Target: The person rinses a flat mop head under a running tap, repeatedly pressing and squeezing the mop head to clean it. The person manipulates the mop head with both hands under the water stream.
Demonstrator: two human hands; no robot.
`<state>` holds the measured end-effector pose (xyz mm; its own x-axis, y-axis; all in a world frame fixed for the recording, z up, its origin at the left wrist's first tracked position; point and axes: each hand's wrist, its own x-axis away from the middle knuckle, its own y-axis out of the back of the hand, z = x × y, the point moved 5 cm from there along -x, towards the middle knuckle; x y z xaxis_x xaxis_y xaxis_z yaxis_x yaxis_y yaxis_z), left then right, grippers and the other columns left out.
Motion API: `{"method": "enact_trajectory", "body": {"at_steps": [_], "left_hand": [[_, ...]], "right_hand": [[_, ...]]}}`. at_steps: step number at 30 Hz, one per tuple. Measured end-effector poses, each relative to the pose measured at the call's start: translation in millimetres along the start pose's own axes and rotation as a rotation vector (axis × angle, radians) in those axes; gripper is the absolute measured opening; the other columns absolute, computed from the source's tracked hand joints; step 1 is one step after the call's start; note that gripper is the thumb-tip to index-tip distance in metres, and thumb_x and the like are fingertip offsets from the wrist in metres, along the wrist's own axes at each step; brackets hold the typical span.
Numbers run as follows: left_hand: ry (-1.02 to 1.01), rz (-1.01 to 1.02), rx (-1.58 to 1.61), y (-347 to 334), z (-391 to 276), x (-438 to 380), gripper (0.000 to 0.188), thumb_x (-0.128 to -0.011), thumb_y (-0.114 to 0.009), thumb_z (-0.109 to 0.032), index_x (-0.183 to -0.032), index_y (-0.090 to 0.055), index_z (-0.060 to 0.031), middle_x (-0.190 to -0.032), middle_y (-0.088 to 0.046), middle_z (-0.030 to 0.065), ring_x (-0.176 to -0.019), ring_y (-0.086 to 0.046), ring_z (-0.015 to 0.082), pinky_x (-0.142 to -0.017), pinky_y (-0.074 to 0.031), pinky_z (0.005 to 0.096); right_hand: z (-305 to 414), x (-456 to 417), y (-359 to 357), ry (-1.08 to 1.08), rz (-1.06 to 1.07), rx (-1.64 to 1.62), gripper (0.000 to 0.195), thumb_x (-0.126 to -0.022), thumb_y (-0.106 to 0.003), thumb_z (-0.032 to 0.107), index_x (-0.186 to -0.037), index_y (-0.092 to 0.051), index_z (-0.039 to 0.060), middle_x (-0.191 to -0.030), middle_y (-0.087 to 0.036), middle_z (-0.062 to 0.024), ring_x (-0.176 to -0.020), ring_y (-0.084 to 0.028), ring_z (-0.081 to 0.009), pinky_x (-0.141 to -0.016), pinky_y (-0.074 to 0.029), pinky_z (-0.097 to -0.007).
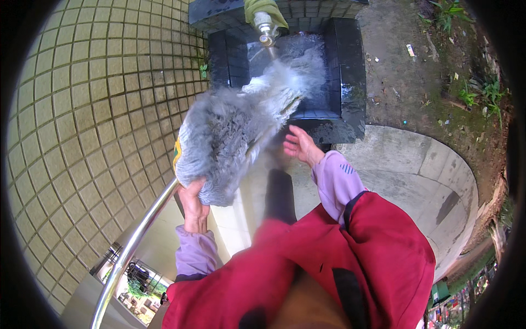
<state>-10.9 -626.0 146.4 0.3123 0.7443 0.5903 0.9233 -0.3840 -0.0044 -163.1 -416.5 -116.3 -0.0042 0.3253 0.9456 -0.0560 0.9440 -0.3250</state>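
Observation:
A large mop head (230, 131) of wet grey and white strings hangs over the near left corner of a dark tiled basin (347, 82). Its lower end is in my left hand (194, 203), which grips the strings close to the shiny metal handle (131, 246). The mop's far end lies under the outlet of a metal tap (267, 33), where water splashes white. In front of the basin's near rim my right hand (302, 144) is held up with fingers apart and nothing in it. Strings and blur hide part of the left fingers.
A tiled wall (102, 90) rises along the left. Green cloth (273, 8) wraps the tap's top. Pale concrete paving (394, 164) curves around the near right side, with bare soil (394, 82) and small weeds (491, 92) beyond.

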Motion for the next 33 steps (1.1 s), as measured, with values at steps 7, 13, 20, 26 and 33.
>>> {"method": "enact_trajectory", "body": {"at_steps": [7, 13, 20, 26, 33], "left_hand": [[-0.069, 0.081, -0.091, 3, 32, 33, 0.074, -0.062, -0.056, 0.008, -0.132, -0.036, -0.0042, -0.123, -0.051, 0.0109, -0.112, -0.051, 0.0236, -0.095, -0.041, 0.0357], [-0.074, 0.091, -0.072, 50, 64, 36, 0.081, -0.061, -0.049, 0.016, -0.136, -0.031, -0.0076, -0.123, -0.049, 0.0097, -0.109, -0.051, 0.0229, -0.094, -0.040, 0.0357], [-0.214, 0.155, -0.167, 84, 23, 57, 0.070, -0.069, -0.069, 0.002, -0.130, -0.036, -0.0029, -0.121, -0.049, 0.0096, -0.108, -0.050, 0.0193, -0.096, -0.037, 0.0340], [-0.310, 0.168, -0.239, 147, -43, 91, 0.081, -0.062, -0.076, -0.010, -0.131, -0.034, -0.0028, -0.127, -0.045, 0.0129, -0.116, -0.047, 0.0231, -0.100, -0.035, 0.0371], [-0.354, 0.113, -0.269, 218, -119, 135, 0.086, -0.057, -0.077, -0.020, -0.131, -0.036, -0.0036, -0.128, -0.046, 0.0112, -0.117, -0.046, 0.0242, -0.102, -0.033, 0.0383]], "right_hand": [[22, -68, -59, 0.070, 0.269, -0.292, 0.054, -0.083, -0.057, 0.047, -0.121, -0.051, 0.0092, -0.118, -0.056, -0.0112, -0.103, -0.056, -0.0296, -0.088, -0.044, -0.0508], [-9, -71, -69, 0.123, 0.070, -0.314, 0.042, -0.089, -0.052, 0.037, -0.118, -0.051, 0.0066, -0.113, -0.058, -0.0112, -0.101, -0.057, -0.0290, -0.088, -0.045, -0.0512], [-78, -97, -71, 0.009, 0.126, -0.367, 0.061, -0.087, -0.056, 0.039, -0.132, -0.036, 0.0035, -0.126, -0.049, -0.0145, -0.111, -0.051, -0.0321, -0.094, -0.040, -0.0509], [-106, 50, -155, 0.015, 0.093, -0.472, 0.064, -0.087, -0.056, 0.042, -0.132, -0.036, 0.0007, -0.127, -0.049, -0.0148, -0.113, -0.050, -0.0309, -0.097, -0.040, -0.0469], [-170, 83, -206, 0.031, 0.344, -0.548, 0.060, -0.085, -0.060, 0.037, -0.128, -0.039, 0.0000, -0.120, -0.053, -0.0169, -0.107, -0.054, -0.0304, -0.094, -0.044, -0.0457]]}}
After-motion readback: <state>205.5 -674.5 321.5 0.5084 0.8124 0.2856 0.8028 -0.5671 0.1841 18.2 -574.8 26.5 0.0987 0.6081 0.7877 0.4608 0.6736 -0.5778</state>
